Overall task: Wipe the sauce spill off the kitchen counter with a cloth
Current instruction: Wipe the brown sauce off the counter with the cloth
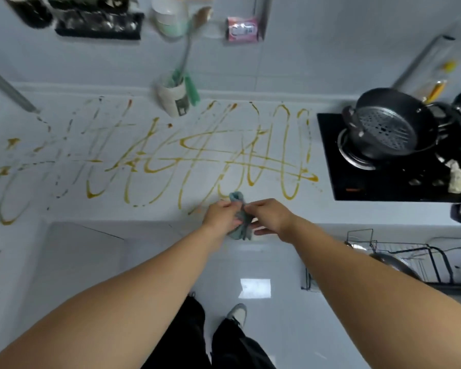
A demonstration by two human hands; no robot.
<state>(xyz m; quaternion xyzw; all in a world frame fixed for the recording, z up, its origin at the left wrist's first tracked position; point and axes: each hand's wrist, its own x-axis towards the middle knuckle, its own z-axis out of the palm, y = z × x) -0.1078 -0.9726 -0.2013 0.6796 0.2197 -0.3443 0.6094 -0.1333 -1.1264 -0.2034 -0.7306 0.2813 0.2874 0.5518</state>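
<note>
- Left hand and right hand meet at the counter's near edge, both pinching one bunched grey-green cloth; fingers curled into the fabric, cloth upright between them. Likely being gathered or refolded into a pad before wiping.
- Pale white kitchen counter spreads beyond and to both sides of the hands, wall behind.
- Yellow-brown sauce spill, thin looping squiggles, runs from far left of the hands to just right of them; nearest loops lie just past the cloth. None looks wiped yet; task judged barely begun.
- Black glass hob, right of the right hand, carries a dark round metal pot holding a perforated steamer plate; clear of the sauce.
- Wire dish rack below the right forearm; contents unclear.
- White paper-wrapped cup, beyond the hands by the wall, holds green-handled utensils.
</note>
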